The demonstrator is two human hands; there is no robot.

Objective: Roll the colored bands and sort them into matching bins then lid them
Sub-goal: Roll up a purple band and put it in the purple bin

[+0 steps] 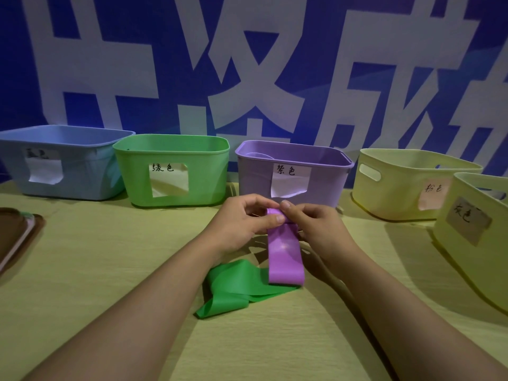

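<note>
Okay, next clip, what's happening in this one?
A person is rolling up a purple band from its far end, pinching it with the left hand and right hand, right in front of the purple bin. A green band lies unrolled on the table under the purple one's near end. The blue bin, green bin and two yellow bins stand open, no lids on.

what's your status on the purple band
Left hand, right hand rolling purple elastic band's far end. Green elastic band under its tail. Purple plastic bin unlidded.
</note>
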